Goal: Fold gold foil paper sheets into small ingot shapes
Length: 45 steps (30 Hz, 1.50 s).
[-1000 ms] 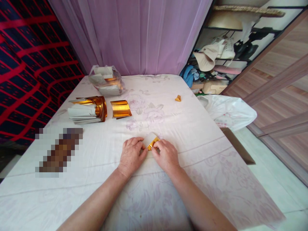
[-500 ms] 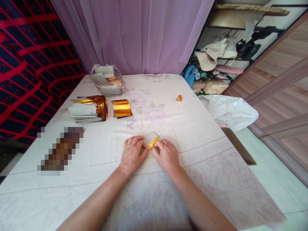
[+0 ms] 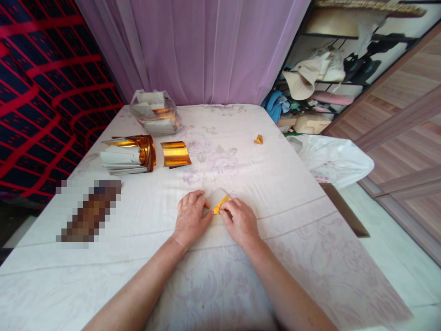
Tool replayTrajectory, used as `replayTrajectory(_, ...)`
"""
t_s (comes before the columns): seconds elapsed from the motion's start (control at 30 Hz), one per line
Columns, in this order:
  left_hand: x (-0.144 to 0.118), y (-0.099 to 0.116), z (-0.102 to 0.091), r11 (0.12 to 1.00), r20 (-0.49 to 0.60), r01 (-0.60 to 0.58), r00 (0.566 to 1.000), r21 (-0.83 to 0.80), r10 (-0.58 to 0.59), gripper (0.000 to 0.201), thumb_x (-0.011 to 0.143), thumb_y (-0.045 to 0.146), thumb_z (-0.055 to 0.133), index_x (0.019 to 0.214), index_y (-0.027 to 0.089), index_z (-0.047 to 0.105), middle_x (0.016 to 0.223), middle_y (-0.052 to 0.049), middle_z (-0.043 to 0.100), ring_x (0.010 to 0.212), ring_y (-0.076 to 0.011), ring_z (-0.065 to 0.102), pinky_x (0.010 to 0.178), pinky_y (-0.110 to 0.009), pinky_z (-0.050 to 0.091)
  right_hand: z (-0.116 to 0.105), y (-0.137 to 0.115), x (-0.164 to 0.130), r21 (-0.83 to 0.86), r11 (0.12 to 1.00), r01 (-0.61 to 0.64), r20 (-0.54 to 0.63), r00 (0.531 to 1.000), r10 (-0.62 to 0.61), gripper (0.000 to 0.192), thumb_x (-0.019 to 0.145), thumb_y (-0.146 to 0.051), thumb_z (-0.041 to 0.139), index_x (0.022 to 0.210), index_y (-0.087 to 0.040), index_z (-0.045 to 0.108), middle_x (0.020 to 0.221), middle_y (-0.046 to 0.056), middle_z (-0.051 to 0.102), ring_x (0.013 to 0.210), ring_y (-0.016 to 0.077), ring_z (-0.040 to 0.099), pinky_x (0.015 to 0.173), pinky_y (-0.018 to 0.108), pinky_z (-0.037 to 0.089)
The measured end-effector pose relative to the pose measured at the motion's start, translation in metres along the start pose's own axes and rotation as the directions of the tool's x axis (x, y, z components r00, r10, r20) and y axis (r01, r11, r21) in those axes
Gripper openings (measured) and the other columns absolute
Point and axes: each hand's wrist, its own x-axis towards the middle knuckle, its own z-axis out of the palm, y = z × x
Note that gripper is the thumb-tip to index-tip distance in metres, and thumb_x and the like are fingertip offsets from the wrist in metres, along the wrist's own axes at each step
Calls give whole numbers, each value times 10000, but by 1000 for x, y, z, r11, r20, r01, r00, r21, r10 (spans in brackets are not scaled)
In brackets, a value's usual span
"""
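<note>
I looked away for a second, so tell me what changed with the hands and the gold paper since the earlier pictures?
Little changed. The left hand and right hand keep their grip on the small gold-and-white folded paper; more white and less gold of it shows now. The stack of gold-and-white sheets, the curled gold foil sheet and the small folded gold piece stayed put on the floral cloth.

A folded gold piece (image 3: 258,139) lies far from a plastic bag (image 3: 155,112).

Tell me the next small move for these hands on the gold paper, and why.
Probably press the fold flat with the right hand while the left hand pins the gold paper: both hands pinch it on the tablecloth, and one white flap stands raised.
</note>
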Motion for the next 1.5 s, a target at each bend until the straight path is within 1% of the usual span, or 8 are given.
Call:
replayTrajectory(0.23, 0, 0, 0, 1000, 5, 3, 1000, 3, -3, 110, 794, 257, 649, 887, 224, 601, 1278, -78, 554, 1218, -292, 471, 1033, -498, 363, -1, -5, 0, -44, 999, -1, 4, 1000, 1, 35, 841, -240, 617, 826, -217, 639, 833, 27, 634, 790, 178, 572, 707, 286, 361)
replayTrajectory(0.4, 1, 2, -3, 1000, 19, 2, 1000, -1, -2, 107, 800, 271, 650, 882, 223, 598, 1272, -82, 559, 1216, -289, 473, 1032, -508, 363, -2, -11, 3, -86, 996, -36, 21, 999, 38, 86, 838, -298, 644, 807, -218, 631, 818, 28, 621, 783, 184, 569, 700, 292, 359)
replayTrajectory(0.53, 1, 1, -3, 1000, 27, 1, 1000, -6, -1, 104, 801, 250, 643, 889, 225, 593, 1273, -83, 556, 1216, -289, 470, 1027, -509, 362, -4, -7, 2, -17, 999, -43, 39, 998, 44, 33, 832, -211, 625, 800, -213, 629, 831, 24, 635, 803, 181, 583, 716, 285, 371)
replayTrajectory(0.77, 0, -1, -2, 1000, 34, 5, 999, -11, -5, 112, 802, 251, 637, 903, 228, 595, 1276, -75, 548, 1220, -290, 469, 1036, -505, 355, -5, 10, 2, 190, 981, -34, 84, 996, 18, 170, 814, -75, 562, 842, -216, 652, 867, 14, 661, 809, 155, 601, 734, 259, 416)
replayTrajectory(1.07, 1, -7, -4, 999, 52, -25, 998, -33, 27, 92, 799, 210, 612, 887, 232, 594, 1269, -71, 556, 1229, -279, 465, 1029, -498, 360, -6, 10, 1, 165, 986, -8, 85, 996, -6, 165, 823, -79, 561, 836, -211, 661, 852, 21, 661, 806, 165, 608, 724, 266, 418)
replayTrajectory(1.27, -1, -5, -4, 999, 24, -52, 998, -13, 52, 84, 799, 207, 592, 880, 228, 585, 1254, -75, 570, 1204, -278, 485, 1014, -490, 377, -6, 8, 1, 172, 985, 5, 64, 998, -16, 168, 828, -78, 555, 837, -216, 650, 842, 16, 660, 804, 165, 607, 723, 269, 409)
replayTrajectory(1.43, -2, 0, 3, 998, -76, -34, 996, 46, 37, 209, 791, 388, 675, 864, 224, 567, 1227, -88, 585, 1165, -302, 502, 984, -498, 397, -4, 7, 0, 156, 988, 5, 45, 999, -12, 159, 827, -88, 551, 824, -223, 634, 831, 16, 648, 791, 171, 596, 706, 277, 396)
replayTrajectory(1.5, -2, 1, 6, 997, -100, -41, 994, 63, 48, 231, 781, 392, 695, 867, 226, 559, 1220, -87, 586, 1161, -300, 501, 975, -493, 402, -3, 7, 0, 148, 989, 19, 38, 999, -25, 168, 822, -79, 539, 819, -223, 624, 822, 16, 643, 783, 170, 589, 702, 277, 390)
